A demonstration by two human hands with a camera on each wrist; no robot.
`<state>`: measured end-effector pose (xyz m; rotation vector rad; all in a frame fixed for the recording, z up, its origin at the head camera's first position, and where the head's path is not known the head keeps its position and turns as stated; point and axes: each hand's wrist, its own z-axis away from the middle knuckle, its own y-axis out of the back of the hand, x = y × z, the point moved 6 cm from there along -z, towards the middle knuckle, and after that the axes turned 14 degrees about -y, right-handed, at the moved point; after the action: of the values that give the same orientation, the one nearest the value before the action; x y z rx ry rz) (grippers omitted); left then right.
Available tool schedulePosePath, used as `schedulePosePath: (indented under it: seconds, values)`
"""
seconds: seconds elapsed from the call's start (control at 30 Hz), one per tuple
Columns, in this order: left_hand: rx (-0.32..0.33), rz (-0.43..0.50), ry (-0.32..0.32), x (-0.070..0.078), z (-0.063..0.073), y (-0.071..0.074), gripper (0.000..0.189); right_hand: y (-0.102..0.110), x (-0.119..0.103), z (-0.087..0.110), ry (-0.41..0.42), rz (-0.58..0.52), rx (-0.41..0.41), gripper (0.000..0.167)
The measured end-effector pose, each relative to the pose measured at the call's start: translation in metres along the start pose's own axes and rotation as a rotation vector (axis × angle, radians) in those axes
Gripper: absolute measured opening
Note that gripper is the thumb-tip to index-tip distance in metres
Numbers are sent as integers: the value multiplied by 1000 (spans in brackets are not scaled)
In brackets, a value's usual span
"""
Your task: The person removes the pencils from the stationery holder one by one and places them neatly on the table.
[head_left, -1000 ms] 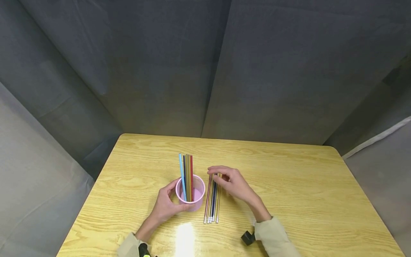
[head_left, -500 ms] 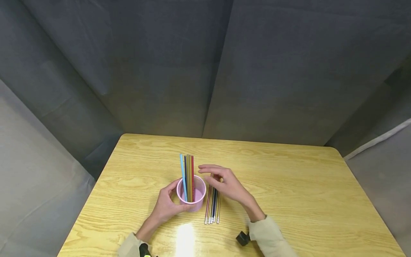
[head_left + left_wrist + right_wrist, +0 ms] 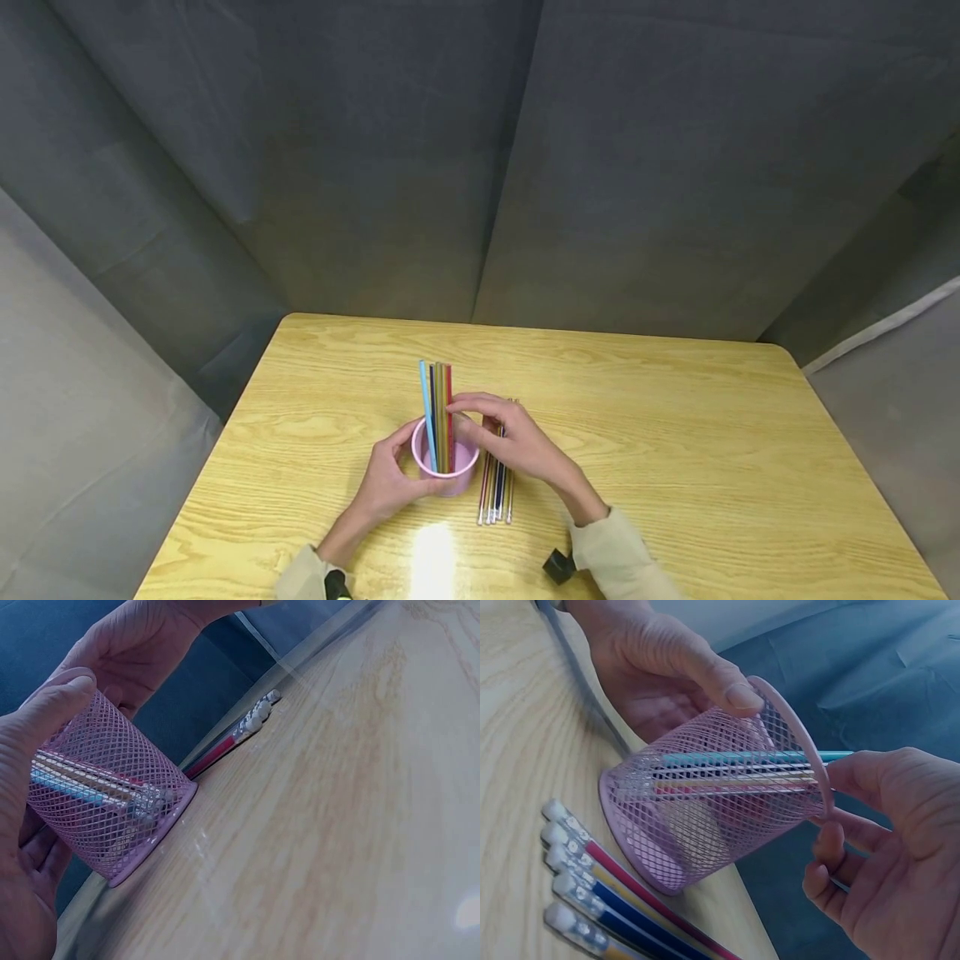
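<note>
My left hand (image 3: 386,483) grips a pink mesh pencil cup (image 3: 467,457) from its left side, thumb against the near wall. Several pencils (image 3: 440,417), light blue, dark, gold and red, stand in it, eraser ends down. At the cup's right side is my right hand (image 3: 517,437), its fingertips by the red pencil and its thumb near the rim, with a gap between them. Just right of the cup, under my right hand, more pencils (image 3: 495,500) lie side by side on the table. Their white erasers (image 3: 562,883) show clearly in the right wrist view.
The wooden table (image 3: 712,467) extends to both sides and behind the cup. A dark grey curtain (image 3: 375,167) hangs behind its far edge. A small black device (image 3: 558,567) sits at my right sleeve.
My right hand has moved left from above the pencils on the table to the pencils in the cup. My left hand keeps its grip, and the cup has barely shifted.
</note>
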<state>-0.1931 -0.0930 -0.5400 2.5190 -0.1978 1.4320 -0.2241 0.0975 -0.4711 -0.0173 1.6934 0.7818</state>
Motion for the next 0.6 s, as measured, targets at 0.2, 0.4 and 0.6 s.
schedulePosePath:
  seconds: [0.2, 0.4, 0.6]
  values:
    - [-3, -3, -4, -1, 0, 0, 90, -2, -19, 4, -32, -10, -31, 33]
    - [-1, -3, -10, -1, 1, 0, 91, -2, -18, 5, -48, 0, -34, 34]
    - [-1, -3, -15, -1, 0, 0, 90, -5, -1, 2, -50, 18, -48, 38]
